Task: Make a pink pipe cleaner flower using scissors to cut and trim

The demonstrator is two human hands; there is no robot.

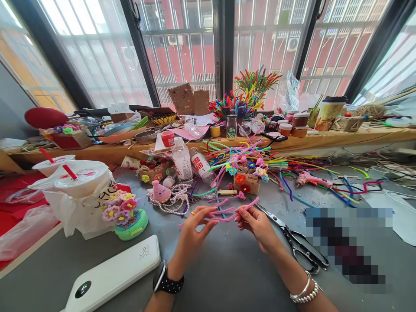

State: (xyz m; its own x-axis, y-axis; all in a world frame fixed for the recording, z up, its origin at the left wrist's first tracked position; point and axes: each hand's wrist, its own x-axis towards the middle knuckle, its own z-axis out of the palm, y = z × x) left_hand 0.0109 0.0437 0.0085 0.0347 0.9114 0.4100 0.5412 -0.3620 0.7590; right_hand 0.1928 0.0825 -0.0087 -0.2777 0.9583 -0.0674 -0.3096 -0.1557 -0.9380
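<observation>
White plastic catches your eye at the lower left of the frame, where a power bank lies at a slant. Above it, a green pot of pink and purple flowers stands beside a bagged cup.

Right of these, your left hand reaches up from the bottom edge, its wrist banded by a dotted black watch strap. Its fingers curve inward, thumb and forefinger a little parted around fuzzy pink stems, which you grip between them. The stems lie at the centre of the frame and run across the gap to your other hand; a pearl string curls just beyond your left fingers, to the upper left.

Your right hand comes in from the lower right, palm turned inward, silver bracelets at the wrist. Its thumb and forefinger are pinched closed on the stems, with the other fingers folded in beneath. One pink end sticks out past this pinch, towards the upper right.

Close by your right hand, black-handled scissors lie diagonally, so that side is tight. Grey tabletop shows between your forearms, giving you room towards the bottom edge. Beyond your hands, a woven basket of flowers crowds the middle, and a pink glue gun lies farther right.
</observation>
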